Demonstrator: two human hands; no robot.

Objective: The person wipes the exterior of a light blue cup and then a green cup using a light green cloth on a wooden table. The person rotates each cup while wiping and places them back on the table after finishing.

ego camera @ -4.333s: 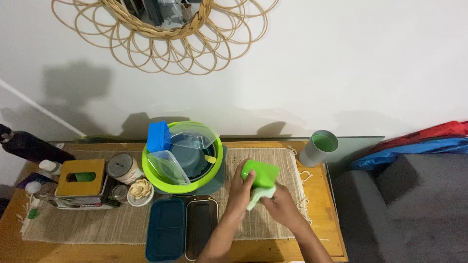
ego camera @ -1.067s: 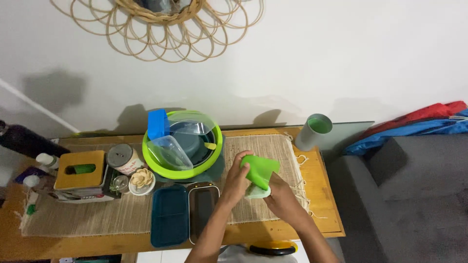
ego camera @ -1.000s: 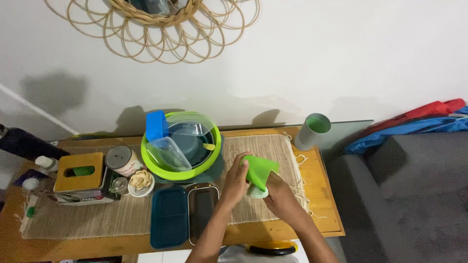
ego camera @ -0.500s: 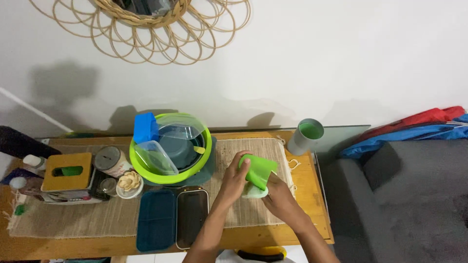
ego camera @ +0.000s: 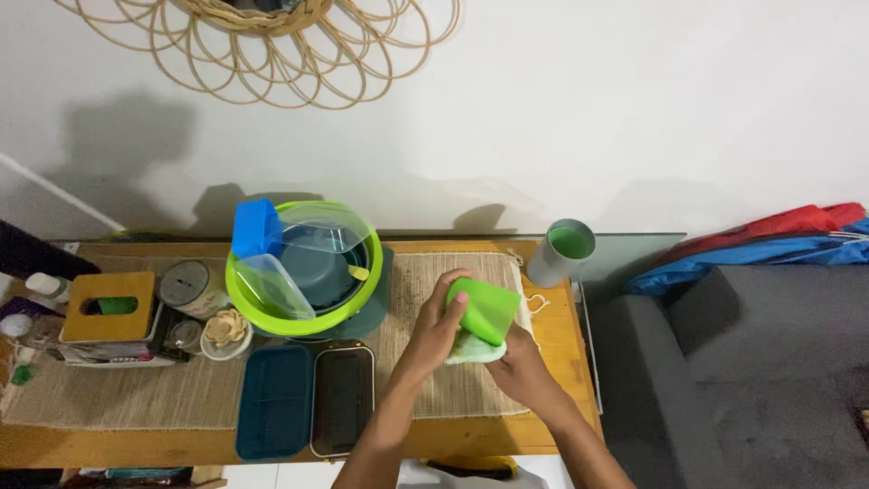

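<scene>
My left hand (ego camera: 433, 326) grips a bright green plastic container (ego camera: 486, 309), tilted on its side above the woven table mat (ego camera: 425, 398). My right hand (ego camera: 520, 371) presses a pale green cloth (ego camera: 469, 349) against the container's underside. Both hands hover over the right part of the wooden table (ego camera: 561, 362).
A large green bowl (ego camera: 299, 312) holding clear lids, a blue box and a dark bowl stands left of my hands. Two rectangular trays (ego camera: 308, 400) lie in front of it. A grey-green cup (ego camera: 561, 252) stands at the back right. Jars and a tissue box (ego camera: 104, 308) crowd the left.
The container has been turned in my hands while the cloth rubs under it. The view has shifted, so the table's things sit a little further left.
</scene>
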